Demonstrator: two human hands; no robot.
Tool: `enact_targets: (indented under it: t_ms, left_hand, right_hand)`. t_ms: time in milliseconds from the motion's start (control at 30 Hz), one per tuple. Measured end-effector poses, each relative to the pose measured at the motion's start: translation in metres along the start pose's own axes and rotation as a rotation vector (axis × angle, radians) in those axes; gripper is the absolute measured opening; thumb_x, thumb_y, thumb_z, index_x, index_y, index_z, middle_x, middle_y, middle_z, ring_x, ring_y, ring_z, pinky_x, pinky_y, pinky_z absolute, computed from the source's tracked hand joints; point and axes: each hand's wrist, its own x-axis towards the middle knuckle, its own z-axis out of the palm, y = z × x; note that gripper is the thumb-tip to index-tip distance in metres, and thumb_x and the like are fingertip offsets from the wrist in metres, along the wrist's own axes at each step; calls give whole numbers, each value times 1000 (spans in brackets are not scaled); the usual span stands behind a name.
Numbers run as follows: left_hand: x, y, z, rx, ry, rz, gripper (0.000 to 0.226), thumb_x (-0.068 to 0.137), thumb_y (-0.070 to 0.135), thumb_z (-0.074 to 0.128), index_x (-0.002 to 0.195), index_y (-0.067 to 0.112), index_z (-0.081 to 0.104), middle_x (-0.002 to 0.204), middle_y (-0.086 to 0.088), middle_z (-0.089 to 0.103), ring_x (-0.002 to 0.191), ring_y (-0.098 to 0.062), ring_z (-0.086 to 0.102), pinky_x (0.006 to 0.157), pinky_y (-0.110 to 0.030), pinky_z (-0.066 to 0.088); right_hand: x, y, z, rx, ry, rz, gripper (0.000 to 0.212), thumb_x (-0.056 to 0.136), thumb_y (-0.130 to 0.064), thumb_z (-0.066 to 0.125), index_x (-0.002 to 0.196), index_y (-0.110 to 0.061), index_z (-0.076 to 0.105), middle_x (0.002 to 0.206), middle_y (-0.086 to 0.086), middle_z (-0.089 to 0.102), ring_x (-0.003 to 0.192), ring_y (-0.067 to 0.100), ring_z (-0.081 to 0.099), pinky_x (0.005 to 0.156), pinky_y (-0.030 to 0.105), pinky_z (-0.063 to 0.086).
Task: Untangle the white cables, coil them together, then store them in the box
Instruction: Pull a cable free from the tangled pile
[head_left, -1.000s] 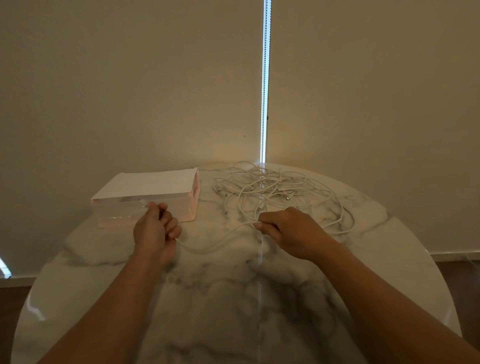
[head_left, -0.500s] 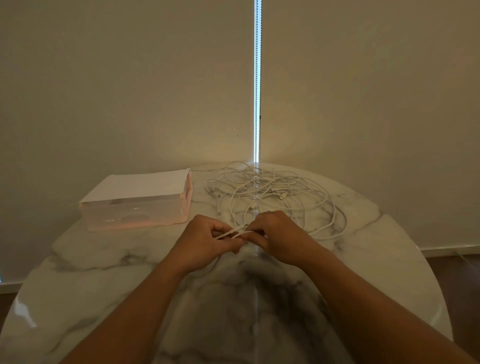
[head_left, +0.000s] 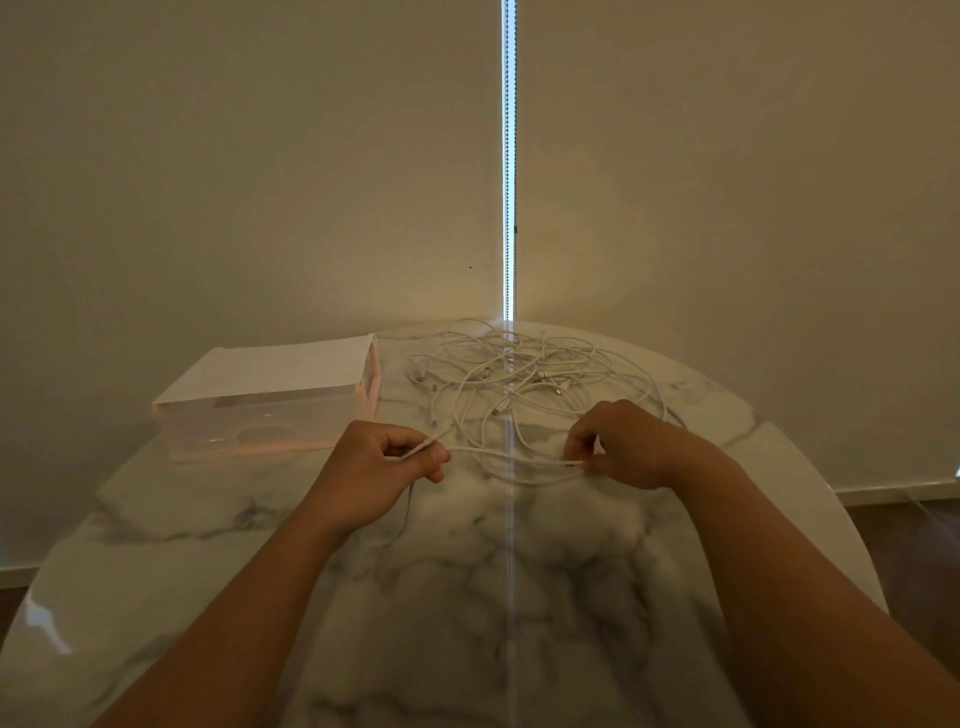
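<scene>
No readable text, label, brand, number or sign on the box (head_left: 270, 402), white cables (head_left: 587, 358) or surface (head_left: 467, 597).

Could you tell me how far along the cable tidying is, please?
Nothing looks finished yet. In hand: the left hand and right hand pinch a strand stretched between them, leading from the tangled pile behind. Left: untangling the rest, coiling, and storing in the box, which sits apart on the left.

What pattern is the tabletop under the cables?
White marble with grey veins. The table shows best in the head view.
</scene>
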Motion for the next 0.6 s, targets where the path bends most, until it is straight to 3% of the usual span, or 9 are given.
enact_targets:
  t_ms: [67, 133, 267, 367, 467, 600]
  left_hand:
    - [0, 1, -5, -25, 33, -10, 18, 85, 19, 73, 69, 13, 78, 80, 4, 76, 78, -1, 69, 72, -13, 48]
    - [0, 4, -8, -73, 69, -9, 19, 87, 14, 70, 71, 7, 77, 83, 2, 76, 62, 4, 64, 59, -9, 43]
    - [-1, 3, -14, -207, 61, 2, 23, 89, 10, 67, 68, 5, 75, 85, -2, 76, 40, 2, 43, 46, -10, 33]
    - [-1, -1, -17, -363, 4, 19, 26, 77, 32, 78, 64, 11, 74, 83, -4, 74, 42, -7, 28, 46, -20, 22]
    - [1, -3, -23, -564, 3, 47, 52, 51, 55, 87, 68, 8, 74, 67, -6, 68, 43, -8, 26, 47, -24, 15]
    - [4, -7, -33, -899, -57, 88, 45, 48, 42, 93, 69, 7, 72, 53, -4, 58, 33, -2, 24, 41, -20, 12]
  right_hand:
    - [-1, 6, -2, 11, 68, 26, 15, 86, -4, 68, 93, -14, 76, 88, -5, 64, 71, 0, 52, 62, 8, 37]
    - [0, 11, -3, 50, 185, 65, 12, 85, -3, 71, 91, -11, 77, 83, -5, 62, 67, -4, 50, 61, 5, 37]
    - [8, 16, 2, 28, 359, 155, 18, 86, -1, 66, 95, -11, 77, 88, 3, 64, 80, 15, 56, 68, 18, 35]
    - [13, 12, 6, -30, 361, 213, 23, 89, -1, 60, 101, -13, 76, 100, 5, 65, 94, 20, 60, 73, 21, 36]
    - [15, 14, 13, -52, 303, 296, 33, 86, 5, 57, 102, -16, 76, 107, 4, 67, 97, 21, 63, 73, 26, 46]
    - [17, 14, 15, -46, 284, 377, 32, 82, 5, 57, 96, -15, 76, 106, 7, 69, 94, 25, 66, 77, 32, 55]
